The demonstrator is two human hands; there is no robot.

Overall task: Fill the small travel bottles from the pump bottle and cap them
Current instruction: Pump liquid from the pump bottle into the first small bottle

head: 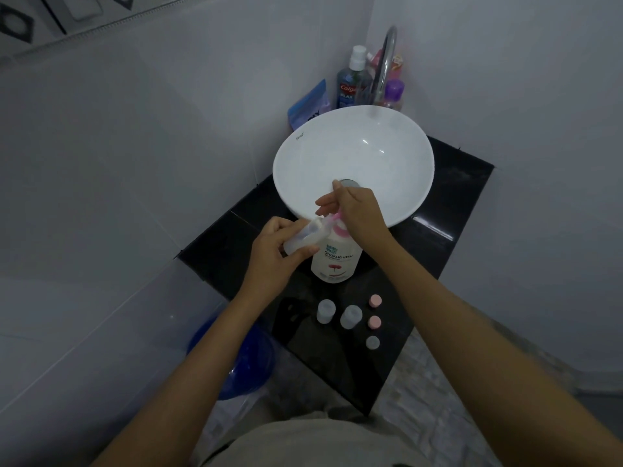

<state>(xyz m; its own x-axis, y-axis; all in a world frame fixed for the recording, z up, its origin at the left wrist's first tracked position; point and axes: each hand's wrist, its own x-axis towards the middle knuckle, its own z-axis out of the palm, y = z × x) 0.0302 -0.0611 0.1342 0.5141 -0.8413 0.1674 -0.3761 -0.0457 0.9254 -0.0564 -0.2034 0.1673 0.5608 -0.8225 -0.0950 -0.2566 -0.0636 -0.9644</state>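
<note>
A white pump bottle [337, 261] with a pink pump head stands on the black counter [445, 244] in front of the basin. My right hand [357, 210] rests on top of the pink pump. My left hand [273, 254] holds a small clear travel bottle [305, 235] tilted, its mouth right at the pump's spout. Two more small clear bottles [326, 311] [351, 316] stand uncapped nearer to me. Beside them lie two pink caps [375, 301] [374, 321] and one grey cap [372, 342].
A white round basin [387, 143] fills the back of the counter, with a chrome tap [386, 59] above it. Mouthwash [350, 82], a purple-capped bottle [392, 92] and a blue pouch [310, 104] stand behind. A blue bucket [249, 362] sits on the floor at the left.
</note>
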